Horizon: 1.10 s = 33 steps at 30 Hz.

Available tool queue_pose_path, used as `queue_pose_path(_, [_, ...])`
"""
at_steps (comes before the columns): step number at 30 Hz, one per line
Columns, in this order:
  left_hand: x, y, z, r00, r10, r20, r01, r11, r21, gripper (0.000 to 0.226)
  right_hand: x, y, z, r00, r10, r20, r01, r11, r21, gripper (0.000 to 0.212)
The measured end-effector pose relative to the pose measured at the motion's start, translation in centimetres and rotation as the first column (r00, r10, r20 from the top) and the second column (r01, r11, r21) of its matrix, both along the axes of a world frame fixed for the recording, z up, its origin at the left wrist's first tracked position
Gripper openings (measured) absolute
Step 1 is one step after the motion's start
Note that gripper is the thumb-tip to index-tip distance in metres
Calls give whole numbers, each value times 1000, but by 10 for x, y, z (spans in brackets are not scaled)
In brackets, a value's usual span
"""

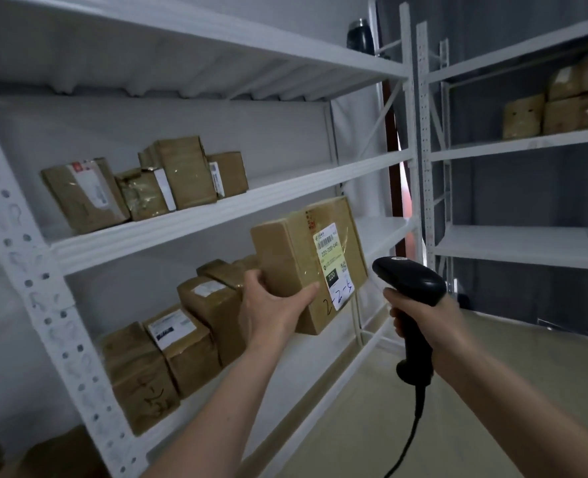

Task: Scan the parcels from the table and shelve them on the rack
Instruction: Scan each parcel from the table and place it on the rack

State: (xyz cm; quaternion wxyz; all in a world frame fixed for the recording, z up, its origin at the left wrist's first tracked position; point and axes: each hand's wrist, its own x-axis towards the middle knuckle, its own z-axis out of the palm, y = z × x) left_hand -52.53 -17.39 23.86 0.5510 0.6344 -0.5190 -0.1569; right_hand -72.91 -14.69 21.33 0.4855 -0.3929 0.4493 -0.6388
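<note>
My left hand (271,305) grips a brown cardboard parcel (292,257) by its lower left corner and holds it up in front of the white rack (196,215). The parcel's white shipping label with a barcode and handwritten marks faces me. My right hand (423,319) is closed around the handle of a black corded barcode scanner (409,281), whose head sits just right of the parcel, pointing toward it. Several parcels (182,332) stand in a row on the rack's lower shelf, behind and left of the held one.
More brown parcels (140,184) sit on the middle shelf. A second white rack (520,146) at the right holds a few boxes (561,101) high up. A dark flask (359,32) stands on the top shelf. Tan floor lies at the lower right.
</note>
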Motion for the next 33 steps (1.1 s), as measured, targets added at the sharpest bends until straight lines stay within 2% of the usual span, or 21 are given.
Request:
queue_pose_path(5, [-3,-70,58,998,27,48,-21,991,-134,76,4,-81,62,995,78,-69,-85,990,-111,25])
queue_pose_path(10, [6,-133,117,988,118,96,-85,952,-294,87,19,-158,129,982,152,-111,-174,955,-238,20])
queue_pose_path(13, [11,-168,142,977,182,113,-129,921,-367,78,30,-195,156,980,170,-107,-196,928,-317,20])
queue_pose_path(17, [9,-200,162,960,249,130,-184,907,-378,78,43,-233,178,972,230,-48,-232,910,-344,26])
queue_pose_path(22, [19,-218,172,906,376,196,-278,875,-396,81,58,-271,199,960,280,9,-259,899,-354,22])
queue_pose_path(28, [33,-224,168,851,510,123,-422,805,-417,85,90,-308,204,895,434,107,-375,859,-347,17])
queue_pose_path(33, [13,-240,172,731,661,168,-549,716,-431,90,103,-337,206,814,564,140,-503,805,-315,21])
